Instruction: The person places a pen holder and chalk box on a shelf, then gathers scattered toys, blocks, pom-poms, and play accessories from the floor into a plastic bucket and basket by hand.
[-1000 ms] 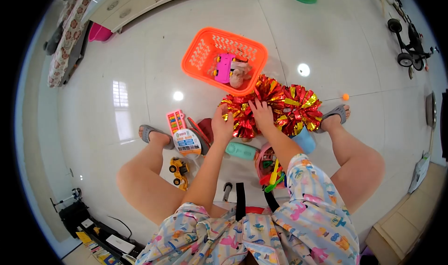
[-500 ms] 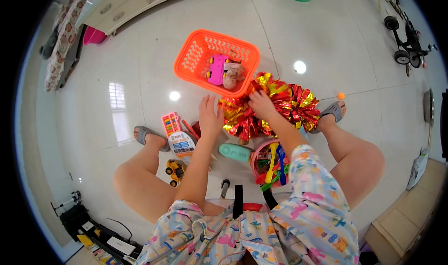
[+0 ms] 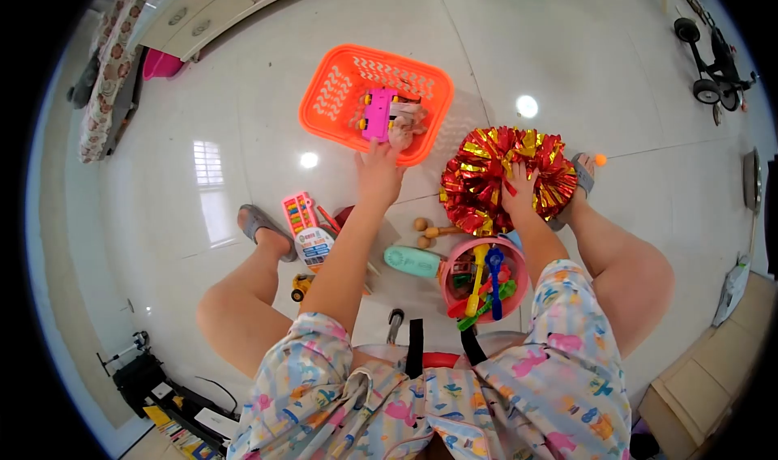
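My left hand (image 3: 379, 175) reaches to the near rim of the orange plastic basket (image 3: 328, 132), its fingers apart and the fingertips at the rim. Inside the basket lie a pink toy car (image 3: 378, 115) and a small beige plush toy (image 3: 405, 128). My right hand (image 3: 519, 189) is sunk into the shiny red-and-gold pom-poms (image 3: 478, 172), with strands between its fingers. Close to that forearm stands a pink bucket (image 3: 524, 278) of plastic toys, including a yellow spoon-like piece (image 3: 476, 282) and a blue one (image 3: 494, 278).
A mint-green rounded object (image 3: 412, 261) and a wooden toy with ball ends (image 3: 438, 231) lie before the bucket. By my left leg are a toy abacus (image 3: 300, 211) and a yellow toy truck (image 3: 301, 286). An orange ball (image 3: 600, 160) lies beyond my right foot.
My right hand has moved the pom-poms to the right, away from the basket, uncovering the wooden toy. My left hand has shifted forward and right to the basket's near rim.
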The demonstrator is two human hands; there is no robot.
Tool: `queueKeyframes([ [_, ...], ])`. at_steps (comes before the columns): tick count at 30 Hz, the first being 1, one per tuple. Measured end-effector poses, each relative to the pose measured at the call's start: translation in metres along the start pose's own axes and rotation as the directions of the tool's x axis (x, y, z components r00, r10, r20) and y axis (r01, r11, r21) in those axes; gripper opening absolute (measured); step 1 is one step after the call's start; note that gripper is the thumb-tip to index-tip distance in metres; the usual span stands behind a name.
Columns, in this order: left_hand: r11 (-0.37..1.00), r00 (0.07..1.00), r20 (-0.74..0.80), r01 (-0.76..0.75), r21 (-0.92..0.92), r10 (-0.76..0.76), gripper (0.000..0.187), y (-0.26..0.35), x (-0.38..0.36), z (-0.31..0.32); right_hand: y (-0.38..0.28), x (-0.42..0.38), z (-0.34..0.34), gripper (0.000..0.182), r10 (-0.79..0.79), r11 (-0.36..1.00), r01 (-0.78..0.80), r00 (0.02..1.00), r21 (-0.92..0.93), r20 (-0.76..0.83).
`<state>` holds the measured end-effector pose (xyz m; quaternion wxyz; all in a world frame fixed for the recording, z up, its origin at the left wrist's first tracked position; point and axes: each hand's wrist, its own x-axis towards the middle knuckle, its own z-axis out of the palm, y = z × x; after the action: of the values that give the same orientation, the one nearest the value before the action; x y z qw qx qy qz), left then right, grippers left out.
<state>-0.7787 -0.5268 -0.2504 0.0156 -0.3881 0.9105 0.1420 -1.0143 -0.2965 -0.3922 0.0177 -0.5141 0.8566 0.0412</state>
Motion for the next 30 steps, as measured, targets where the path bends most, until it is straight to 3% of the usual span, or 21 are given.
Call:
queueKeyframes([
  [1, 1.000, 0.994, 0.113, 0.000, 0.031, -0.003, 0.043, 0.000, 0.004, 0.002, -0.001, 0.000, 0.008, 0.048, 0.001, 1.000, -0.002, 0.999, -0.015, -0.044],
  [3, 0.996, 0.990, 0.141, -0.035, 0.082, 0.023, 0.033, 0.002, 0.005, 0.003, -0.004, 0.004, 0.010, 0.050, 0.007, 0.999, -0.013, 0.991, -0.042, -0.135],
  [6, 0.981, 0.980, 0.161, -0.142, 0.133, 0.120, 0.031, 0.010, -0.011, 0.007, -0.001, 0.008, -0.011, 0.053, -0.008, 0.990, 0.026, 0.992, -0.138, 0.124],
  [7, 0.973, 0.974, 0.161, -0.182, 0.144, 0.159, 0.032, 0.013, -0.020, 0.011, 0.000, 0.007, -0.010, 0.053, -0.029, 0.991, 0.038, 0.997, -0.127, 0.077],
  [10, 0.977, 0.973, 0.137, -0.168, -0.133, 0.186, 0.032, 0.017, -0.045, 0.024, -0.004, 0.009, -0.003, 0.053, -0.001, 0.994, 0.014, 0.992, -0.106, 0.128],
  [11, 0.951, 0.944, 0.322, 0.027, -0.309, 0.078, 0.045, 0.012, -0.038, 0.032, -0.005, 0.009, 0.000, 0.049, -0.009, 0.994, 0.016, 0.998, -0.109, 0.064],
  [12, 0.939, 0.974, 0.221, 0.123, -0.322, -0.051, 0.051, 0.009, -0.034, 0.035, -0.005, 0.008, 0.004, 0.047, -0.015, 0.995, 0.018, 0.999, -0.095, 0.030],
  [14, 0.877, 0.949, 0.023, 0.300, -0.375, -0.315, 0.063, 0.004, -0.025, 0.041, -0.005, 0.009, 0.013, 0.042, -0.026, 0.998, 0.023, 0.999, -0.065, -0.036],
  [15, 0.819, 0.887, 0.085, 0.454, -0.351, -0.455, 0.092, -0.016, -0.013, 0.072, -0.006, 0.009, 0.009, 0.040, -0.017, 0.999, 0.015, 0.998, -0.036, -0.057],
  [18, 0.752, 0.792, 0.188, 0.610, -0.249, -0.580, 0.107, -0.019, 0.011, 0.080, -0.012, 0.012, -0.002, 0.037, 0.019, 0.999, -0.016, 0.995, 0.027, -0.094],
  [20, 0.772, 0.794, 0.194, 0.606, -0.192, -0.576, 0.112, -0.019, 0.027, 0.083, -0.012, 0.016, 0.000, 0.037, 0.049, 0.998, -0.047, 0.995, 0.029, -0.082],
  [21, 0.780, 0.794, 0.203, 0.604, -0.162, -0.572, 0.114, -0.016, 0.033, 0.082, -0.012, 0.020, 0.000, 0.042, 0.083, 0.995, -0.085, 0.996, 0.043, 0.030],
  [25, 0.686, 0.704, 0.301, 0.705, -0.181, -0.644, 0.107, -0.014, 0.052, 0.089, -0.012, 0.018, 0.002, 0.034, 0.056, 0.996, -0.044, 0.987, 0.081, -0.153],
  [27, 0.647, 0.713, 0.272, 0.701, -0.299, -0.646, 0.101, -0.025, 0.050, 0.099, -0.011, 0.015, 0.000, 0.035, 0.052, 0.994, -0.039, 0.990, 0.100, -0.132],
  [30, 0.807, 0.806, 0.257, 0.575, -0.132, -0.533, 0.087, -0.028, 0.054, 0.104, -0.011, 0.019, -0.003, 0.035, 0.047, 0.993, -0.034, 0.991, 0.109, -0.123],
])
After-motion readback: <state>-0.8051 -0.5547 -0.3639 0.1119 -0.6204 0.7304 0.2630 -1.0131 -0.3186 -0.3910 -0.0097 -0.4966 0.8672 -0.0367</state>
